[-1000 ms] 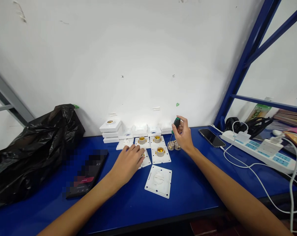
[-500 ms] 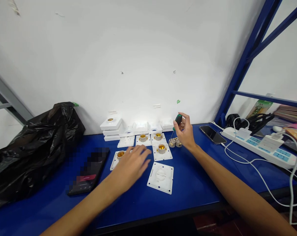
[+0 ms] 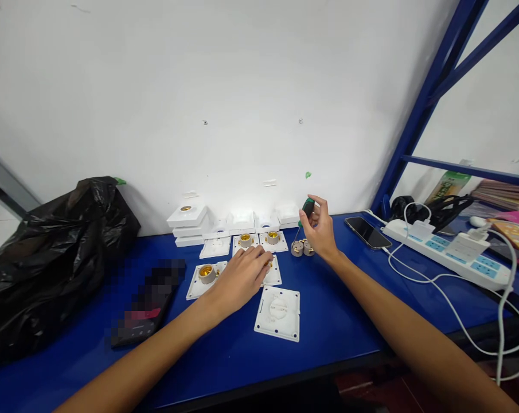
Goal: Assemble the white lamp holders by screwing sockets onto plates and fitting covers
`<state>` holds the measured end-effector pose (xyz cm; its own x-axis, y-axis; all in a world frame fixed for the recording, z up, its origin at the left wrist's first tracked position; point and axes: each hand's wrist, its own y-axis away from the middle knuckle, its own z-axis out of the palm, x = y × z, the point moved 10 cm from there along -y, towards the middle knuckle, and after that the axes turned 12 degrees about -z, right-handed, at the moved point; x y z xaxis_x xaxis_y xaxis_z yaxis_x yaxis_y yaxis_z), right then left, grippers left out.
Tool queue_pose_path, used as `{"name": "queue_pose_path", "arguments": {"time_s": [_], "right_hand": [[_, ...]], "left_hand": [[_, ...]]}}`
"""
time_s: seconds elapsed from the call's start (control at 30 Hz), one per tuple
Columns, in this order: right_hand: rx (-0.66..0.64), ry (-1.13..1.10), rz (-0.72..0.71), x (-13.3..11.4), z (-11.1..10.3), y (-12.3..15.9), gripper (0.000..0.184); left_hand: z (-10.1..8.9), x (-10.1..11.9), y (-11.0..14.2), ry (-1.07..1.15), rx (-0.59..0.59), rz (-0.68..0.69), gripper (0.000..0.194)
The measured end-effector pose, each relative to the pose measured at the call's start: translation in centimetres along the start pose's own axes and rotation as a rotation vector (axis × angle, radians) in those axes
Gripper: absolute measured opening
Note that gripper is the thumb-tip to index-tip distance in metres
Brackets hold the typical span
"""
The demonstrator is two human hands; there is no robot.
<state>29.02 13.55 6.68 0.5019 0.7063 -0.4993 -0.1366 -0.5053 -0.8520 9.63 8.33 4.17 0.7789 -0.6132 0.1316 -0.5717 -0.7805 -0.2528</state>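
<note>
My left hand (image 3: 244, 275) is closed over a lamp socket on a white square plate (image 3: 275, 276), hiding most of the socket. My right hand (image 3: 320, 229) grips a screwdriver (image 3: 308, 206) by its black and green handle, its thin shaft pointing down at two loose beige lamp sockets (image 3: 297, 248). Behind my left hand, brass-lined sockets (image 3: 245, 240) sit on white plates. Another plate with a socket (image 3: 206, 273) lies left of that hand. A bare white plate (image 3: 278, 312) lies in front, its moulded inner side up.
White boxy covers (image 3: 189, 217) are stacked against the wall, with more beside them. A black plastic bag (image 3: 70, 252) and a dark phone (image 3: 149, 310) lie on the left. To the right are another phone (image 3: 367, 232), a power strip (image 3: 446, 252) and white cables (image 3: 452, 332).
My left hand has moved right onto a socket, and its plate has shifted slightly left. The socket on the left plate is now uncovered. My right hand stays over the loose sockets.
</note>
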Motion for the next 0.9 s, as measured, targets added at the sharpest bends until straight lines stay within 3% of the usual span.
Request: {"name": "queue_pose_path", "arguments": {"time_s": [0.23,0.33,0.43,0.53,0.6,0.73,0.9], "right_hand": [[-0.012,0.003,-0.042,-0.8,0.0,-0.2,0.041],[0.011,0.034,-0.047,-1.0,-0.5,-0.4,0.039],[0.038,0.051,-0.045,-1.0,-1.0,-0.5,0.037],[0.071,0.065,-0.048,-1.1,-1.6,-0.7,0.037],[0.088,0.069,-0.055,-1.2,-1.9,-0.8,0.037],[0.097,0.094,-0.076,-1.5,-2.1,-0.9,0.037],[0.077,0.156,-0.121,-1.9,-2.1,-1.1,0.037]], "left_hand": [[-1.1,-3.2,1.9,-0.096,-0.071,-0.065,0.018],[-1.6,-3.1,2.2,-0.108,-0.056,-0.076,0.021],[-1.8,-0.5,2.8,0.081,-0.118,0.055,0.021],[-0.8,3.2,3.9,0.265,-0.328,0.250,0.052],[-0.1,4.5,4.1,0.277,-0.375,0.297,0.052],[1.1,4.8,3.1,0.242,-0.333,0.257,0.043],[2.0,3.1,1.2,0.175,-0.202,0.178,0.043]]}}
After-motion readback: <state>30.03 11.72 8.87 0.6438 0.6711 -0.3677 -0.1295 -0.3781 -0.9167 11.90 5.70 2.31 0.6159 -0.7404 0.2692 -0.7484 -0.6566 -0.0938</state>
